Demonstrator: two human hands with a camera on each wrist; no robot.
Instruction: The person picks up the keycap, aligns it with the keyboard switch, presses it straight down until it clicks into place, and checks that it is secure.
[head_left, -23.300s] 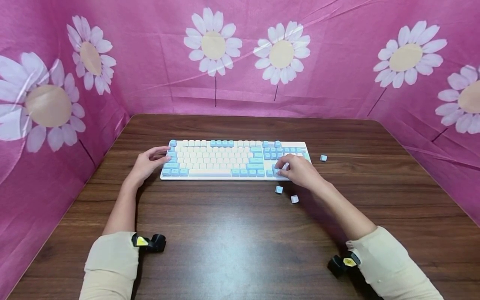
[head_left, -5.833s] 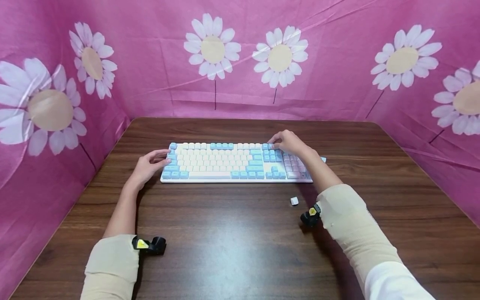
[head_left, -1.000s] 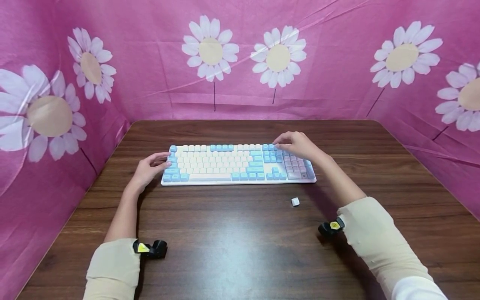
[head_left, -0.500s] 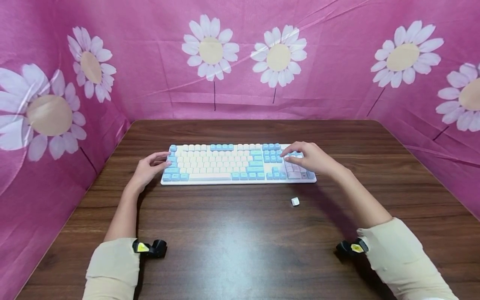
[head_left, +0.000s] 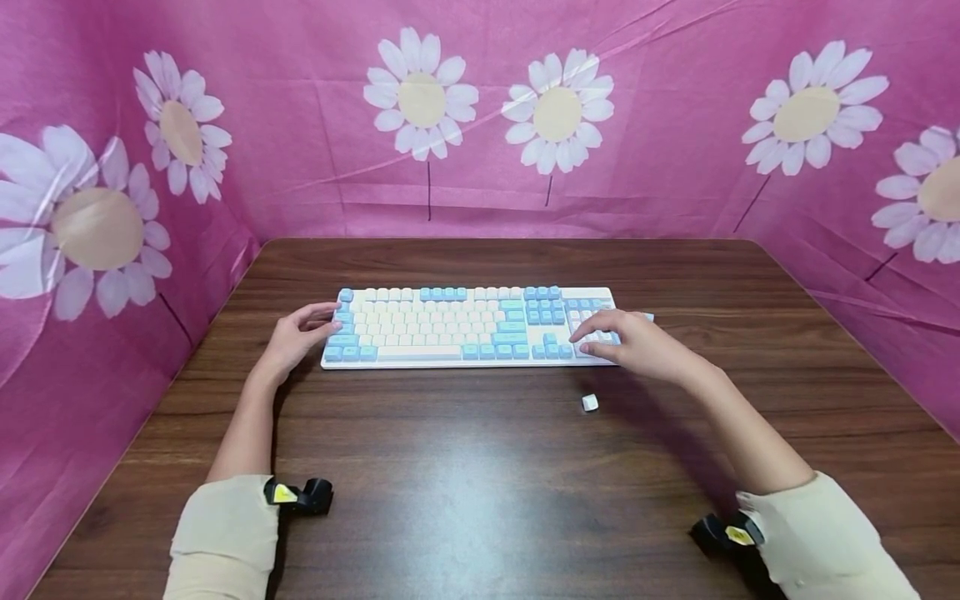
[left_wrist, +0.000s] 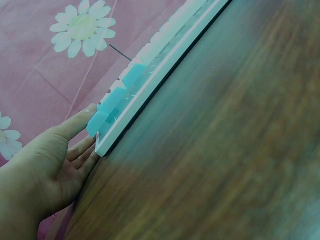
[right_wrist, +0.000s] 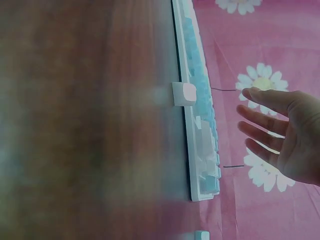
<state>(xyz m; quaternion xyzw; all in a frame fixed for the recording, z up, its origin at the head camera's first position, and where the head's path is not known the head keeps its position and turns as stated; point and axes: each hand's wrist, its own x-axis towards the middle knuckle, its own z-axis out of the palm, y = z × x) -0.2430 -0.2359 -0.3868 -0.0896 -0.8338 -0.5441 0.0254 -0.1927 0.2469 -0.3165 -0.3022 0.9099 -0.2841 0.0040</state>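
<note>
A white and pale blue keyboard (head_left: 427,329) lies on the table, its keycaps mostly seated. My left hand (head_left: 296,337) holds its left end; in the left wrist view the thumb (left_wrist: 77,124) is on the edge keycaps and the other fingers are at the end of the case. Over the number pad hovers my right hand (head_left: 630,337), fingers apart with nothing between them, hiding part of the pad. A loose white keycap (head_left: 590,403) lies in front of the keyboard, also large in the right wrist view (right_wrist: 187,94).
Just past the keyboard's right end sits a loose blue keycap (head_left: 649,317). The brown wooden table (head_left: 450,467) reaches back to a pink cloth (head_left: 480,200) with daisies. Black cameras are strapped on both sleeves.
My right hand has moved from the top navigation keys forward and right over the number pad. Since the oldest frame, the loose blue keycap in front is gone and the top navigation row's gap is filled.
</note>
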